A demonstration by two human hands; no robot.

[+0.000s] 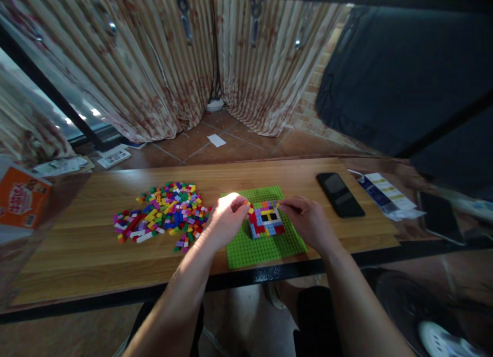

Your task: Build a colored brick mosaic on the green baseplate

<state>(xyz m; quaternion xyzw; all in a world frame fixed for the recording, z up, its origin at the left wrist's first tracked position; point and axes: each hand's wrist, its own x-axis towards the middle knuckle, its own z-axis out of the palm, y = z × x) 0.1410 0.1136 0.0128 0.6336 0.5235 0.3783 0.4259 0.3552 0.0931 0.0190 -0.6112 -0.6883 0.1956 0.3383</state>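
A small hollow structure of colored building bricks [267, 224] stands on a green studded baseplate [250, 251]. Red, light blue, white, yellow and purple bricks form its walls around a dark opening. At its left rear corner, my left hand [228, 215] is closed, thumb and finger pinched together beside yellow and orange pieces. Whether one of these is in the pinch I cannot tell. On the other side, my right hand [306, 218] pinches a small yellow building brick [278, 206] close to the structure's right rear corner.
Left of the baseplate, loose building bricks [169, 213] spread over the wooden table [96, 264]. A black phone [340, 194] lies at the right. Beyond the table are an orange box [23, 198], papers [389, 195] and striped curtains [154, 64].
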